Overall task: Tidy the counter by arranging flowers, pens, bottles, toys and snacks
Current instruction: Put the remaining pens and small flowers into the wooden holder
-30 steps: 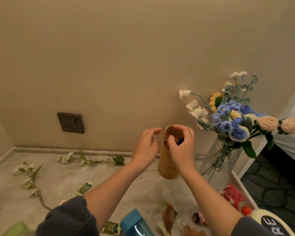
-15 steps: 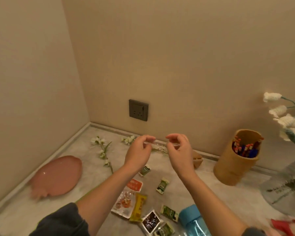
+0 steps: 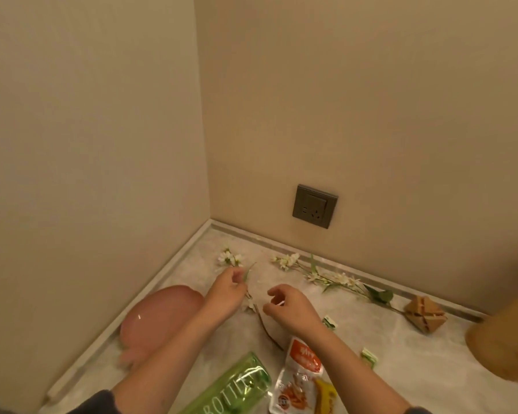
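Observation:
A sprig of white flowers (image 3: 229,258) lies on the marble counter (image 3: 407,354) near the corner, its thin brown stem running down towards the snacks. My left hand (image 3: 226,295) pinches this sprig just below the blossoms, beside a green leaf. My right hand (image 3: 292,307) hovers over the stem with thumb and fingers loosely curled and apart, holding nothing. A second, longer white flower sprig (image 3: 329,277) lies along the back wall. A green bottle (image 3: 237,386) lies on its side at the bottom. An orange-and-white snack packet (image 3: 299,380) and a yellow one (image 3: 326,398) lie beside it.
A pink plate (image 3: 159,318) sits by the left wall, partly under my left forearm. Two small green packets (image 3: 329,321) (image 3: 369,357) lie to the right. A brown cube toy (image 3: 425,313) rests by the back wall. The bamboo pen holder (image 3: 506,333) stands at the right edge. A wall socket (image 3: 314,206) is above the counter.
The view has swung left and down, away from the pen holder and vase. Both hands moved down to the near flower sprig, and my left hand has taken hold of it.

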A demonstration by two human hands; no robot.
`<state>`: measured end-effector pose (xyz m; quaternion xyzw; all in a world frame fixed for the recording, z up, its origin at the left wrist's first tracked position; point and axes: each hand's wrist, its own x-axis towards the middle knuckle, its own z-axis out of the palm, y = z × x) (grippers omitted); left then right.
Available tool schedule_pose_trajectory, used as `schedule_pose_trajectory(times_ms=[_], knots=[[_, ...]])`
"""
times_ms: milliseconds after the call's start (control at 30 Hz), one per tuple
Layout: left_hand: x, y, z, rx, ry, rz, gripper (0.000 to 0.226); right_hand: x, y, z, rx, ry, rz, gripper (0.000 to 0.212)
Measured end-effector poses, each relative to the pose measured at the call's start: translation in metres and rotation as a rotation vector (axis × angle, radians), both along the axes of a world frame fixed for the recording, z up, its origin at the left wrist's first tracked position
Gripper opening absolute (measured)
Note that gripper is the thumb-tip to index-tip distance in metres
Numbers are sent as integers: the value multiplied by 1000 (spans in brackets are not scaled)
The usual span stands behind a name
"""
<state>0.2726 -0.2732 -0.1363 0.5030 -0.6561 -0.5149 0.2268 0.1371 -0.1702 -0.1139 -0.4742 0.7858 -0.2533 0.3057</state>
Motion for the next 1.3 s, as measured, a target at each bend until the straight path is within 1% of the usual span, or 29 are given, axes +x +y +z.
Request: schedule_pose_trajectory(times_ms=[100,200,267,333,433,500,567,667,733,833,933,1033,1067,1100,1200,1233,1300], knots=[[5,-8,-14,38,-7,-23,30,9,-13,-13,77,53,12,50],[5,-12,-23,43,-7,-44,28,19,-20,-20,84,124,-11,56],[5,-13,-28,31,-2,-56,24,26,-23,-21,79,203,-11,50],[5,-15,-31,28,9,-50,19,30,-26,-22,63,286,12,37],[7,-15,-28,33,29,-9,17,31,-30,-23,33,323,11,22],[6,-14,-23,32,43,0,14,26,-29,-21,14,286,-30,20],[1,-13,-18,24,62,-25,11,18,-28,-13,-41,183,-108,21],[-15,-7,-10,74,119,-65,6,7,-21,4,-166,-150,-239,15],[-29,-1,-2,126,182,-101,11,0,-14,14,-225,-279,-286,17],[-48,5,10,154,267,-123,20,-9,-6,27,-249,-335,-270,14],[-64,8,17,173,304,-99,17,-23,3,31,-243,-354,-248,11],[-81,11,19,218,326,-111,15,-44,10,26,-231,-352,-286,8],[-83,11,20,222,334,-112,16,-49,11,23,-230,-292,-310,9],[-86,12,20,221,336,-115,16,-55,12,18,-225,-173,-341,12],[-97,14,14,252,346,-117,14,-74,17,3,-152,316,-397,20],[-99,15,12,278,356,-112,11,-79,18,-2,-129,427,-384,25],[-105,16,8,329,368,-97,5,-89,18,-11,-75,524,-341,39]])
